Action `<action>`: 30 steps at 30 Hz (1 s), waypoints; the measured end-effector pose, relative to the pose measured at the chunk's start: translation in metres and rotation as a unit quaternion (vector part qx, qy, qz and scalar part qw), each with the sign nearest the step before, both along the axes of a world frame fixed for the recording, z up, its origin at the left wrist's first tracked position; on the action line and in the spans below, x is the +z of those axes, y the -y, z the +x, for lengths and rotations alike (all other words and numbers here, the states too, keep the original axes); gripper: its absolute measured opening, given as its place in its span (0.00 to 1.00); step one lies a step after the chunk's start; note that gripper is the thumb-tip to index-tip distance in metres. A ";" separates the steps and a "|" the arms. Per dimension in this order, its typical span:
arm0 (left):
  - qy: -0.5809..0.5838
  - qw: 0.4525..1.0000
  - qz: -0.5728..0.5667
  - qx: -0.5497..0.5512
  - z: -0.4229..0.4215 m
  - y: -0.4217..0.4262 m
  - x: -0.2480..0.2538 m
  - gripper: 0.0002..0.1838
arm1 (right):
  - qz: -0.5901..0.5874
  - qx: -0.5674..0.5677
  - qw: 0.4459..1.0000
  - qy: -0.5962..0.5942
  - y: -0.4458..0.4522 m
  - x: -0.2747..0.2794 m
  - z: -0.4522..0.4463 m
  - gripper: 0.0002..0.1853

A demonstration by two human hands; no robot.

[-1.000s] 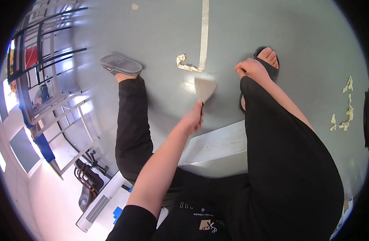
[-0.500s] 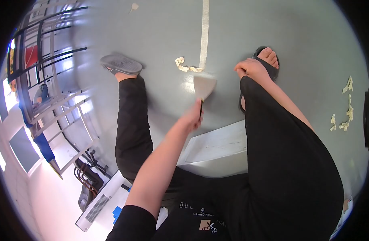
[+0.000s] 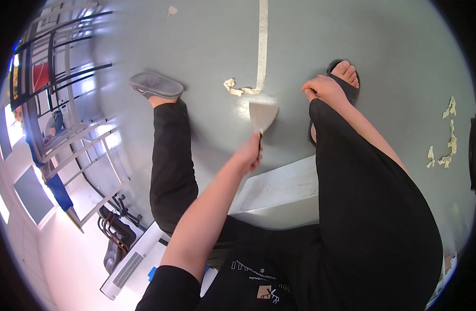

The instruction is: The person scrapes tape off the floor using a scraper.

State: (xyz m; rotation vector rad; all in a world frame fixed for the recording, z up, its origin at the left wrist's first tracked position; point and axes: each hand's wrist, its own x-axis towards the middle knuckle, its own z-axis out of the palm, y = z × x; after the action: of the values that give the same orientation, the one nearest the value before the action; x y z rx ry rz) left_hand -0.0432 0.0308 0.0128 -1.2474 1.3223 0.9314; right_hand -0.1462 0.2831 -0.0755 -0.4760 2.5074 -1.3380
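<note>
My left hand (image 3: pixel 250 155) is closed round the handle of a scraper (image 3: pixel 263 115), whose wide, pale metal blade is held over the grey floor. Just beyond the blade, a crumpled strip of cream tape (image 3: pixel 241 91) curls to the left from the lower end of a straight tape line (image 3: pixel 263 46). My right hand (image 3: pixel 323 88) rests at my bent right knee, near the black sandal (image 3: pixel 352 93), its fingers folded together and no object visible in them.
A white box-like object (image 3: pixel 279 186) lies between my legs. Torn tape scraps (image 3: pixel 450 140) are on the floor at the right, and a small scrap (image 3: pixel 172 10) at the top. Metal racks (image 3: pixel 66 103) and a wheeled chair (image 3: pixel 116 238) stand at the left.
The crumpled tape strip has shifted a little to the left. The scraper moved slightly forward, then back toward me. My right hand has stayed at the knee.
</note>
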 end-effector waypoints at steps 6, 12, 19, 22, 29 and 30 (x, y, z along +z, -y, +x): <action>-0.017 0.999 0.005 -0.030 -0.036 0.017 0.002 0.29 | 0.007 -0.013 1.000 -0.020 0.003 0.005 -0.002 0.04; 0.002 1.000 0.004 0.007 0.027 0.011 0.014 0.30 | -0.005 -0.002 1.000 -0.013 -0.001 -0.004 0.000 0.03; -0.040 0.998 -0.027 -0.035 -0.050 0.008 -0.011 0.31 | -0.014 -0.009 0.999 -0.031 -0.002 0.003 -0.001 0.04; -0.046 0.999 -0.018 -0.018 -0.033 0.016 0.003 0.30 | -0.013 -0.013 0.999 -0.037 0.002 0.001 -0.003 0.04; -0.004 1.000 -0.001 -0.030 0.024 0.019 -0.002 0.30 | -0.010 -0.005 0.999 -0.033 0.000 -0.001 0.000 0.04; -0.004 1.000 -0.002 -0.029 0.011 0.018 -0.005 0.30 | -0.011 -0.003 0.999 -0.034 0.000 -0.001 0.000 0.04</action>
State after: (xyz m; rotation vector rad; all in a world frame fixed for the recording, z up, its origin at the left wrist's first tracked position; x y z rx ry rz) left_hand -0.0325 0.0124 0.0074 -1.2034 1.3602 0.8952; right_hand -0.1460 0.2829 -0.0769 -0.5267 2.5524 -1.3755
